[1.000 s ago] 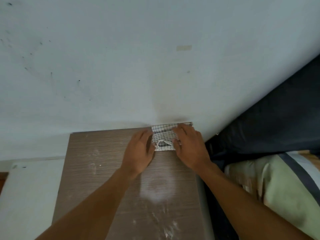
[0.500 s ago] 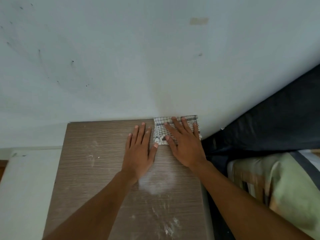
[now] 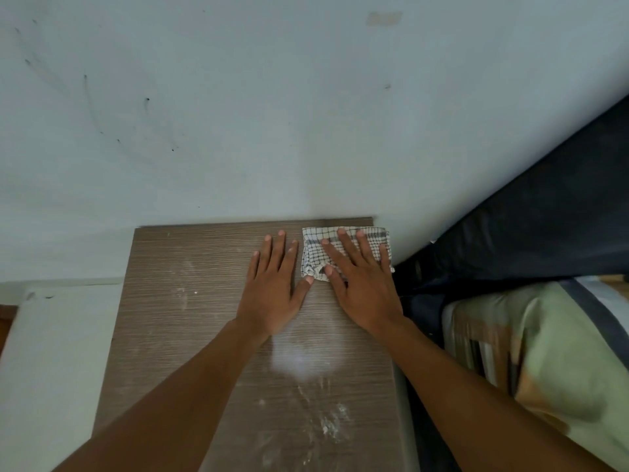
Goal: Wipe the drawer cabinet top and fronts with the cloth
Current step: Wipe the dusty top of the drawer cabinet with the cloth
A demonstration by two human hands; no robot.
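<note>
Head view: your right hand [image 3: 362, 284] lies flat, fingers spread, pressing the folded checked cloth [image 3: 343, 252] onto the cabinet top's [image 3: 190, 328] far right corner by the wall [image 3: 238, 114]. Your left hand [image 3: 274, 287] rests open beside it, gripping nothing, thumb touching the cloth's edge. Dusty wood-grain surface stretches free leftward and toward you.

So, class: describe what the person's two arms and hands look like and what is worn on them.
Both forearms are bare, with no sleeves in view. The left hand and the right hand wear no gloves, rings, watch or bracelets. The fingernails look short and unpainted.
</note>
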